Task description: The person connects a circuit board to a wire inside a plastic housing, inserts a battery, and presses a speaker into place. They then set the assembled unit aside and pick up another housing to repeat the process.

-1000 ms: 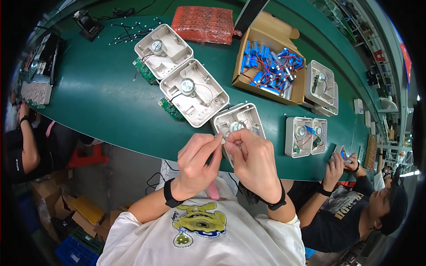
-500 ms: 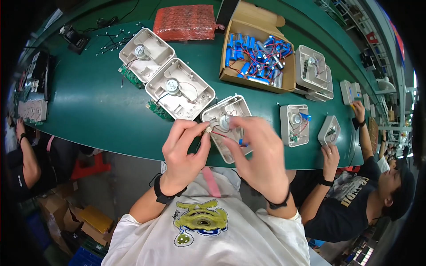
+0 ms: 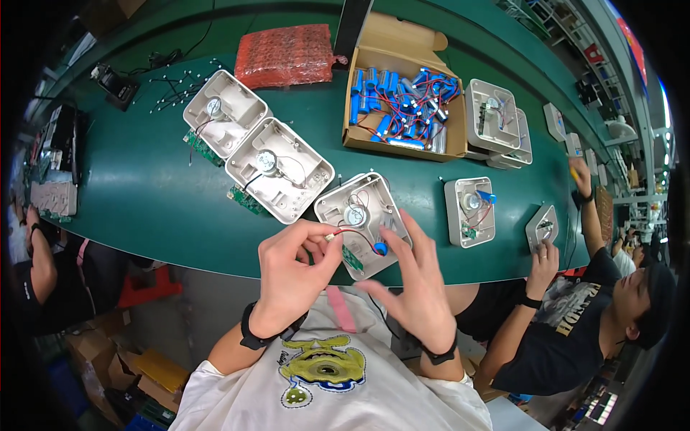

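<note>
Fingers (image 3: 312, 229) pinch a plug (image 3: 330, 236) above the green workbench (image 3: 144, 172).

White short-sleeved shirt (image 3: 410, 394), green one-eyed cartoon print (image 3: 325, 368), black wristbands (image 3: 249, 332)

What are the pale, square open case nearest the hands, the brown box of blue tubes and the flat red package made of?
The pale case looks like matte, hard plastic: smooth, moulded walls, rounded corners. The brown box seems plain cardboard, with folded flaps. The red package is probably wrapped in shiny plastic, perhaps bubble wrap: bumpy with glints.
</note>
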The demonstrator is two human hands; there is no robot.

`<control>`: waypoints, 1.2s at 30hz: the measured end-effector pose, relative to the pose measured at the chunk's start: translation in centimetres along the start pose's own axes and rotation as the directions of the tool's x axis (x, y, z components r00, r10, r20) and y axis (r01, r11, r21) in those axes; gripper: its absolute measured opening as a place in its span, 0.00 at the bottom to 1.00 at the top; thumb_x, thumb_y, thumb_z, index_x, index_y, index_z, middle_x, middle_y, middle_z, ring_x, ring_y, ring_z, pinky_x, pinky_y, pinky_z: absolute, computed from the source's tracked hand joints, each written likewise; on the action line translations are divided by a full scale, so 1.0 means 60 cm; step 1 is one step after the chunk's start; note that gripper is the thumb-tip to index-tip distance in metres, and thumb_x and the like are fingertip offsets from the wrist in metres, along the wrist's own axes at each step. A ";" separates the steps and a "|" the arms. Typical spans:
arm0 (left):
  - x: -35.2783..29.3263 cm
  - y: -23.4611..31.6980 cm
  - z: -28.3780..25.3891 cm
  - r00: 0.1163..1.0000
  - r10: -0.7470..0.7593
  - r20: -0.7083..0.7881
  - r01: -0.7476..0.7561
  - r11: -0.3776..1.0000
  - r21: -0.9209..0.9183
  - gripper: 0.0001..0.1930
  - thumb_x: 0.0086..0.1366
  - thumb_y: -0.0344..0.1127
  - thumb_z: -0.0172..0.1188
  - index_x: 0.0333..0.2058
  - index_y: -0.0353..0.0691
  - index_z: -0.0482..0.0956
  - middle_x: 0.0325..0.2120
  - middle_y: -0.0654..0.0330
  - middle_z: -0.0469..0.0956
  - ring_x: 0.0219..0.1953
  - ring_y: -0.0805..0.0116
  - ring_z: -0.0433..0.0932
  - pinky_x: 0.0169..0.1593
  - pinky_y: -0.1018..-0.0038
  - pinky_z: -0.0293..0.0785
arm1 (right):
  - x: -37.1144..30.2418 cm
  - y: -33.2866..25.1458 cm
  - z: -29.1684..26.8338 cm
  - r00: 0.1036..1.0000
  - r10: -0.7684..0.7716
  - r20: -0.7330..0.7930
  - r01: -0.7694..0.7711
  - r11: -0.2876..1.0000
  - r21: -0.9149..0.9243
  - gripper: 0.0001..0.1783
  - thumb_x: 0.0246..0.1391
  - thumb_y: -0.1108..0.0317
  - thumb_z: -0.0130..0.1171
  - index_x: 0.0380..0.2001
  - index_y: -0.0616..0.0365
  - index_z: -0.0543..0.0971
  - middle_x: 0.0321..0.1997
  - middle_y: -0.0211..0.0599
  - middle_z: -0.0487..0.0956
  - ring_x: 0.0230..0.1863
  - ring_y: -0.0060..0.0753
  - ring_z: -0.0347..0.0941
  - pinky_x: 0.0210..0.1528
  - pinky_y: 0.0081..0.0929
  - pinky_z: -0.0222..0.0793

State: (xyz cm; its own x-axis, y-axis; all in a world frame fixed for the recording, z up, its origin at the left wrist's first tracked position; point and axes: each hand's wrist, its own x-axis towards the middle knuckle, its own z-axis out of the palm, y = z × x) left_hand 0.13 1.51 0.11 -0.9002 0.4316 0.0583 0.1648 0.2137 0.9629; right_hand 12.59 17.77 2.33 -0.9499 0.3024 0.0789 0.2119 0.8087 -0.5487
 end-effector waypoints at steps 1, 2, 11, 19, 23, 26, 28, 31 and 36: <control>-0.001 -0.001 -0.001 1.000 -0.004 -0.008 0.004 1.000 -0.004 0.06 0.62 0.24 0.73 0.37 0.38 0.87 0.21 0.67 0.81 0.22 0.82 0.76 0.25 0.82 0.67 | 0.006 0.012 -0.011 0.999 -0.047 0.018 0.047 0.999 -0.015 0.45 0.44 0.66 0.83 0.67 0.55 0.75 0.76 0.53 0.67 0.67 0.59 0.69 0.66 0.50 0.71; -0.002 -0.002 -0.003 1.000 -0.007 -0.016 0.006 1.000 -0.007 0.06 0.62 0.24 0.73 0.37 0.37 0.87 0.22 0.67 0.81 0.22 0.82 0.77 0.25 0.82 0.67 | 0.012 0.019 -0.016 0.995 -0.094 0.037 0.095 0.995 -0.030 0.40 0.45 0.67 0.82 0.64 0.53 0.79 0.75 0.51 0.69 0.66 0.57 0.71 0.65 0.49 0.71; -0.017 -0.014 0.002 0.999 -0.038 -0.003 0.038 0.998 -0.053 0.06 0.64 0.26 0.75 0.37 0.34 0.87 0.21 0.66 0.83 0.19 0.84 0.75 0.23 0.82 0.64 | 0.079 0.041 -0.018 0.988 -0.132 -0.079 0.147 0.961 0.235 0.20 0.50 0.69 0.78 0.49 0.50 0.89 0.63 0.43 0.79 0.47 0.40 0.79 0.49 0.37 0.79; -0.057 -0.004 0.032 0.966 -0.226 0.121 0.246 0.952 -0.182 0.04 0.68 0.27 0.73 0.35 0.32 0.87 0.20 0.66 0.82 0.20 0.84 0.75 0.23 0.82 0.66 | 0.090 0.041 0.027 0.963 -0.089 -0.253 0.121 0.986 0.114 0.18 0.52 0.66 0.77 0.48 0.50 0.90 0.58 0.42 0.81 0.40 0.36 0.78 0.42 0.34 0.80; -0.066 -0.005 0.045 0.945 -0.303 0.123 0.326 0.903 -0.280 0.06 0.69 0.28 0.72 0.38 0.29 0.89 0.20 0.66 0.81 0.19 0.85 0.72 0.22 0.81 0.65 | 0.078 0.034 0.036 0.972 -0.028 -0.234 0.039 0.998 0.042 0.25 0.53 0.66 0.77 0.56 0.50 0.86 0.58 0.43 0.81 0.45 0.41 0.80 0.47 0.38 0.80; -0.083 -0.031 0.041 0.982 -0.108 0.156 0.117 0.992 -0.047 0.10 0.69 0.26 0.70 0.47 0.30 0.88 0.16 0.63 0.77 0.17 0.84 0.69 0.22 0.77 0.65 | 0.052 0.018 0.019 0.987 -0.024 -0.158 0.040 0.994 0.101 0.41 0.53 0.66 0.76 0.70 0.53 0.74 0.65 0.52 0.76 0.58 0.54 0.77 0.59 0.49 0.75; -0.085 -0.045 0.036 0.981 -0.002 0.195 -0.010 0.998 0.061 0.14 0.68 0.25 0.69 0.52 0.31 0.88 0.14 0.62 0.75 0.17 0.83 0.68 0.22 0.76 0.65 | 0.022 0.008 0.006 0.992 -0.040 -0.122 0.051 0.995 0.086 0.45 0.52 0.67 0.76 0.73 0.54 0.69 0.68 0.56 0.72 0.62 0.60 0.73 0.63 0.52 0.72; -0.080 -0.057 0.023 0.898 0.283 0.337 -0.317 0.947 0.051 0.21 0.66 0.23 0.65 0.58 0.32 0.85 0.14 0.60 0.73 0.13 0.73 0.69 0.23 0.73 0.66 | -0.011 -0.005 -0.006 0.996 -0.072 -0.043 0.075 0.995 0.072 0.53 0.52 0.68 0.75 0.78 0.57 0.59 0.73 0.64 0.64 0.69 0.70 0.66 0.69 0.59 0.65; -0.046 -0.038 0.001 0.771 0.402 0.493 -0.522 0.843 0.129 0.25 0.63 0.22 0.62 0.61 0.32 0.83 0.13 0.63 0.73 0.12 0.65 0.69 0.23 0.71 0.66 | -0.019 -0.019 0.023 0.999 -0.015 -0.038 0.014 1.000 -0.026 0.57 0.48 0.67 0.76 0.78 0.62 0.57 0.76 0.68 0.57 0.72 0.76 0.59 0.73 0.60 0.59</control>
State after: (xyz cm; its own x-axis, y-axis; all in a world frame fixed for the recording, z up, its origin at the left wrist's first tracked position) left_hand 2.28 -0.10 -2.29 -0.4294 0.8511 0.3021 0.6609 0.0682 0.7474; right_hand 13.09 15.83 1.74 -0.9436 0.3094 0.1181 0.2048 0.8255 -0.5259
